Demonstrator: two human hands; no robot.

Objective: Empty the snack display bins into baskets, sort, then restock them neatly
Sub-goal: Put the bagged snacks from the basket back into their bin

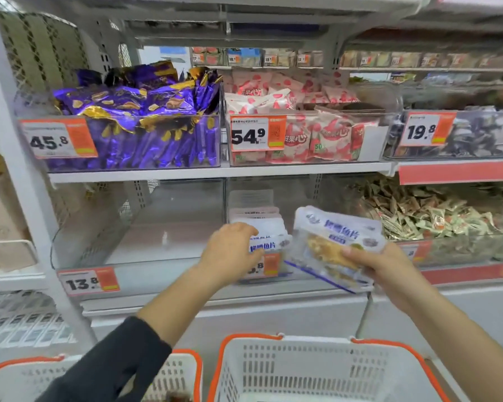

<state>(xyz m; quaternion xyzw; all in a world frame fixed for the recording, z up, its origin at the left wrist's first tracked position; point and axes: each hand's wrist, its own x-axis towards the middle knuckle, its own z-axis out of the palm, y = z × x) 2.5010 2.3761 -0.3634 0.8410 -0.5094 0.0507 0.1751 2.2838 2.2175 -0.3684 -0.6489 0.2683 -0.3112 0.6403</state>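
My right hand (381, 265) grips a white-and-blue fish-slice snack pack (331, 245), tilted in front of the lower middle clear bin (302, 195). My left hand (230, 250) reaches into that bin and rests on the front of a row of the same packs (259, 224) standing upright at the bin's left side. Whether its fingers grip a pack is hidden. The lower left clear bin (163, 233), tagged 13.8, has nothing in it. Two white baskets with orange rims stand below: one (317, 369) in the middle, one (180, 369) at the left.
The upper shelf carries bins of purple snack packs (145, 120), pink-and-white packs (302, 129) and dark packs (476, 134). A bin of small beige sachets (436, 216) sits at the lower right. A white shelf post (21, 175) runs down the left.
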